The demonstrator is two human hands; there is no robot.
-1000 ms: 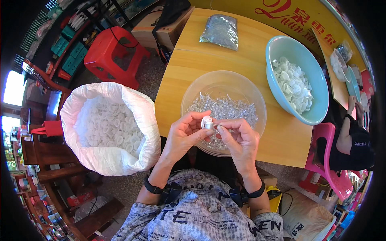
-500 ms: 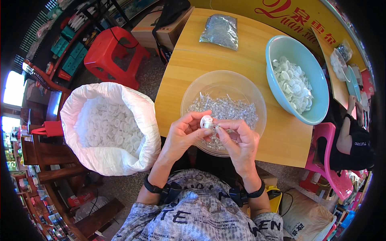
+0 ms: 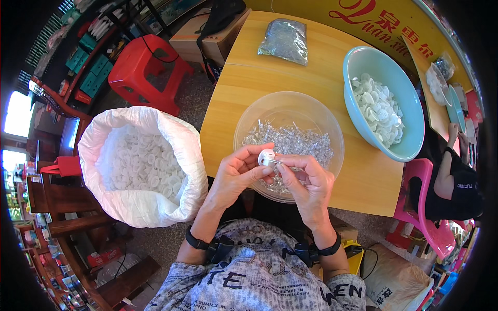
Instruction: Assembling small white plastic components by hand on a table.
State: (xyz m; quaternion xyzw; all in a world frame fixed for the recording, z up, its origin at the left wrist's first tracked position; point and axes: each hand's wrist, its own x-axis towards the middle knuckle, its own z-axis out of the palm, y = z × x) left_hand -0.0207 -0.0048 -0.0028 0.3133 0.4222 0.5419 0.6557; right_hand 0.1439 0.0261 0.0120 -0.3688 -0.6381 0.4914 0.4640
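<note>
Between the thumb and fingers of my left hand (image 3: pixel 239 170) is a small round white plastic piece (image 3: pixel 266 156). My right hand (image 3: pixel 310 184) pinches a thin clear pin-like part (image 3: pixel 277 161), its end touching the white piece. Both hands are over the near rim of a translucent round tub (image 3: pixel 263 103), which holds many small clear parts (image 3: pixel 306 143). At my left stands a white sack (image 3: pixel 111 210), its mouth rolled back, full of white round pieces (image 3: pixel 142 160). On the right a light blue basin (image 3: pixel 359 127) contains more white discs (image 3: pixel 377 106).
A shiny plastic bag (image 3: pixel 283 42) of small parts lies at the far side of the wooden table (image 3: pixel 233 78). Left of the table stands a red stool (image 3: pixel 148 70). Beyond a pink chair (image 3: pixel 423 207) at the right, another person's arm (image 3: pixel 445 168) reaches toward another table.
</note>
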